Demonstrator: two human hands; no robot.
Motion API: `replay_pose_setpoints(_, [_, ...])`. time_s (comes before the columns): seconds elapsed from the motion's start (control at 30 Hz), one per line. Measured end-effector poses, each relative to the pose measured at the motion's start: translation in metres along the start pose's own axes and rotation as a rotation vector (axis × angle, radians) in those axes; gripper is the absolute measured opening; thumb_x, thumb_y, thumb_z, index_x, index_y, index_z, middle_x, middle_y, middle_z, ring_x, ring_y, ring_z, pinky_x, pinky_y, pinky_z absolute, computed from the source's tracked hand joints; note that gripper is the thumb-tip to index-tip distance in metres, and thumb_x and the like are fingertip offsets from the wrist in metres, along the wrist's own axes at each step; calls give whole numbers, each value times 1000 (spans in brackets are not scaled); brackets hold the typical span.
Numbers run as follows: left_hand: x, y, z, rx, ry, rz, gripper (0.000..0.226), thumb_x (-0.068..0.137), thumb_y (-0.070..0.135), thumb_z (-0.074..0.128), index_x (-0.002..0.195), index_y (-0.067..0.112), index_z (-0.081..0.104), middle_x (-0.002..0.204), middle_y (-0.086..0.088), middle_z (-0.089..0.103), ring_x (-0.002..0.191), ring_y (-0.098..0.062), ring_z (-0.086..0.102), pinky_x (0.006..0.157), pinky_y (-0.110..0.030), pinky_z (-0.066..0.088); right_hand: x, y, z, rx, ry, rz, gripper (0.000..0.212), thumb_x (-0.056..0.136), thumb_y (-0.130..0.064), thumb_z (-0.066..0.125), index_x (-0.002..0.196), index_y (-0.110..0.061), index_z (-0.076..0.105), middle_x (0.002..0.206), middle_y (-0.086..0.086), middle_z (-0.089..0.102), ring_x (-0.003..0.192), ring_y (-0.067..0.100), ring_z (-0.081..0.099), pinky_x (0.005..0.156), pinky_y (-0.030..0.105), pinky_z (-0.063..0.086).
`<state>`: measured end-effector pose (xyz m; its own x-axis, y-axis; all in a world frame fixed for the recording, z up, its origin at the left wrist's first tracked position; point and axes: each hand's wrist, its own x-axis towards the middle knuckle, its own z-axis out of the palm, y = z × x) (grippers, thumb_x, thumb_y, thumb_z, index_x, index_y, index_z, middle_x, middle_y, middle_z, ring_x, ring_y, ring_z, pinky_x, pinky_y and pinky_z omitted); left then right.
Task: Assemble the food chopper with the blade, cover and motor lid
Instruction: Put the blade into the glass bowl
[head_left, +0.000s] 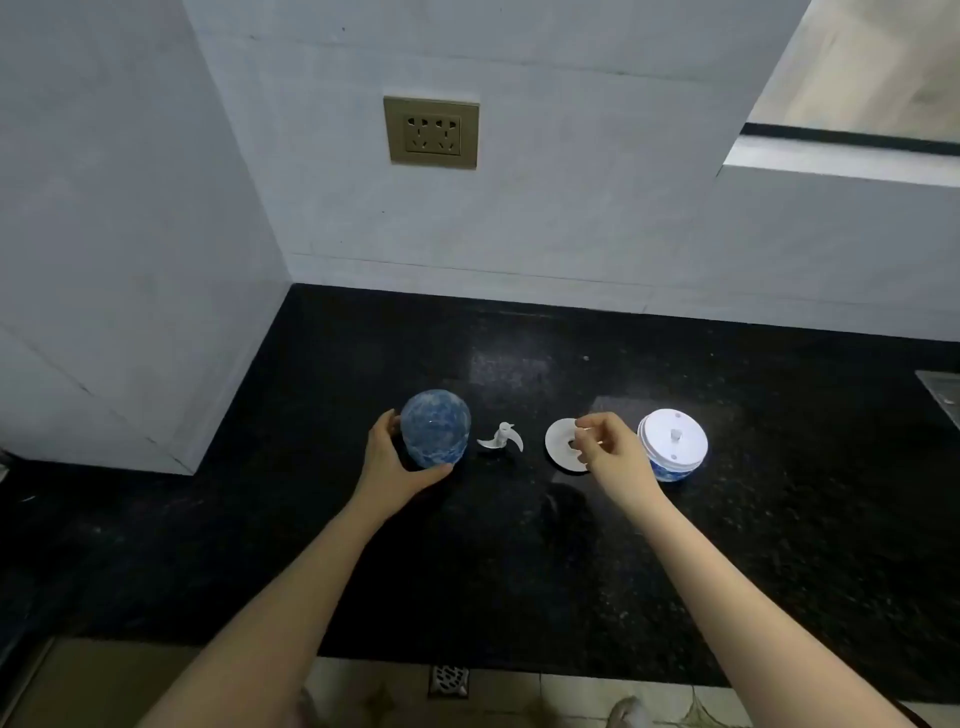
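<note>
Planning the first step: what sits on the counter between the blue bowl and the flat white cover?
In the head view, only the white blade stands between the blue bowl and the white cover, on otherwise bare black counter.

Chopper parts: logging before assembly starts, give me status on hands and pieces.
Left hand gripping the blue bowl. Right hand over the white cover disc, grip unclear. Blade loose between them, motor lid upside down at right. Nothing blocking.

Blue-mottled bowl (435, 435): upright, at 9 o'clock. Blade (501, 438): white, two curved wings, standing, centre. Cover (563, 446): flat white disc with a centre hole. Motor lid (672, 448): upside down, white underside up, at 3 o'clock.
</note>
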<state>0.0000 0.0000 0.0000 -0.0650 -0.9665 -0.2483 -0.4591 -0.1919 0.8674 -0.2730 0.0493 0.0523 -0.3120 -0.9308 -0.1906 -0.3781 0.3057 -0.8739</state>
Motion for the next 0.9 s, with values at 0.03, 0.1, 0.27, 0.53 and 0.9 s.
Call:
replay_pose_setpoints(0.03, [0, 3, 2, -35, 12, -1, 111, 64, 24, 91, 149, 13, 19, 152, -5, 29, 137, -19, 36, 106, -27, 32, -1, -1, 1, 22, 10, 5, 11, 94, -18, 54, 92, -29, 56, 90, 3, 64, 86, 24, 66, 78, 36, 53])
replay_pose_setpoints(0.1, [-1, 8, 7, -89, 27, 15, 109, 64, 22, 91, 147, 15, 21, 148, -2, 31, 130, -14, 38, 102, -26, 35, -1, -2, 2, 39, 13, 4, 13, 94, -17, 53, 89, -30, 56, 86, 1, 63, 81, 22, 64, 76, 35, 53])
replay_pose_setpoints(0.27, [3, 10, 16, -168, 21, 28, 100, 65, 21, 90, 142, 21, 27, 138, 3, 39, 123, -12, 44, 97, -28, 41, -3, -4, 3, 37, -1, -7, 12, 95, -19, 53, 90, -29, 56, 87, 1, 63, 81, 18, 64, 76, 33, 53])
replay_pose_setpoints(0.53, [-25, 2, 15, -146, -42, 96, 92, 64, 21, 91, 136, 30, 34, 131, 13, 43, 116, -1, 46, 88, -10, 38, -1, -1, 2, 40, 10, -16, 13, 94, -18, 55, 88, -29, 57, 86, 1, 63, 79, 18, 65, 74, 32, 53])
replay_pose_setpoints(0.9, [-44, 6, 28, -61, -205, 142, 88, 66, 26, 90, 132, 40, 33, 124, 30, 43, 111, 14, 47, 86, -5, 39, 13, -15, 15, -145, -16, -85, 7, 87, -22, 64, 93, -20, 63, 83, -4, 61, 81, 15, 58, 70, 22, 43])
